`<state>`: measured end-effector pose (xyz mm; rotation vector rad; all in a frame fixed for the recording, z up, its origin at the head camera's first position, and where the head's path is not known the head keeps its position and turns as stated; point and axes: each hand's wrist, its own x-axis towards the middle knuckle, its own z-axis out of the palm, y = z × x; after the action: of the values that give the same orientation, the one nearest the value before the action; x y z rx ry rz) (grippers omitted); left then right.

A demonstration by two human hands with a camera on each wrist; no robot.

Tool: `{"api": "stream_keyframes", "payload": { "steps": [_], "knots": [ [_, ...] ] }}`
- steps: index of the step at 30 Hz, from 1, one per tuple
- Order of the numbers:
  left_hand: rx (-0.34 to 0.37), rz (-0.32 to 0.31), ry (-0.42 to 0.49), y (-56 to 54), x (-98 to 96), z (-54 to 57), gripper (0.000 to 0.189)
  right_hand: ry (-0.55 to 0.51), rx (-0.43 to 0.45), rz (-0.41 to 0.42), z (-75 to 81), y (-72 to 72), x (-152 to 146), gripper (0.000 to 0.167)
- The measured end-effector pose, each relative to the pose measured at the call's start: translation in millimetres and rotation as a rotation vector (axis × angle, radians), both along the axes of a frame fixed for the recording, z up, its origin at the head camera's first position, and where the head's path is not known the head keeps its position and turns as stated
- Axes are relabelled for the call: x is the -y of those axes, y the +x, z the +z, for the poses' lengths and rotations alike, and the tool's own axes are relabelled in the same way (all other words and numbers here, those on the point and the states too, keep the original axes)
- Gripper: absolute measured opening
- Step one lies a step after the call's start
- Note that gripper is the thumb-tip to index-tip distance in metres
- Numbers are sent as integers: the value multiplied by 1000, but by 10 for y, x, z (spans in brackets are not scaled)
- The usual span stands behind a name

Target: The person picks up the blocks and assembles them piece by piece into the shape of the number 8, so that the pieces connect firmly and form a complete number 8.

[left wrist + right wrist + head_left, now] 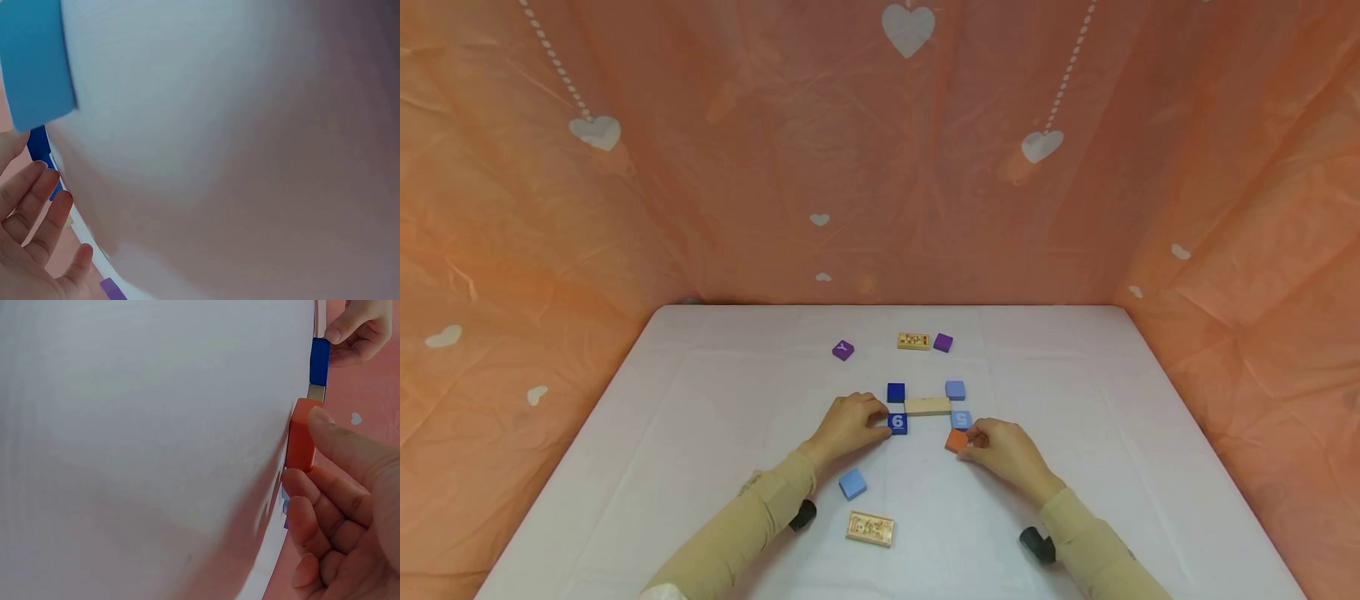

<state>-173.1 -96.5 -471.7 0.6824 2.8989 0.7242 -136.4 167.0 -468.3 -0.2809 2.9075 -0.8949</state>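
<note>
My left hand pinches a dark blue block marked with a white numeral, thumb near it and index finger at the far side. My right hand grips an orange block between thumb and fingers; the right wrist view shows this orange block close up. Just beyond the orange block lies a light blue block with a numeral. A plain wooden plank spans between the blue blocks. Behind its ends sit another dark blue block and a periwinkle block.
Farther back are a purple lettered block, a printed wooden tile and a plain purple block. Nearer me, by the left forearm, lie a light blue block and a second printed tile. Orange cloth surrounds the white table.
</note>
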Motion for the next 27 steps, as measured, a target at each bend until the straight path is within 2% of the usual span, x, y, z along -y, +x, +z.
{"api": "stream_keyframes", "payload": {
  "steps": [5,15,21,27],
  "knots": [
    [-5,-1,-3,7,6,6,30,12,-5,4,-5,2,2,23],
    [-59,3,-6,70,70,52,30,3,-2,-1,-5,7,-7,23],
    [-77,36,-26,184,134,82,28,-6,28,-16,-9,16,-3,23],
    [-111,73,1,354,235,146,22,-10,30,-21,-12,13,8,24]
  ]
}}
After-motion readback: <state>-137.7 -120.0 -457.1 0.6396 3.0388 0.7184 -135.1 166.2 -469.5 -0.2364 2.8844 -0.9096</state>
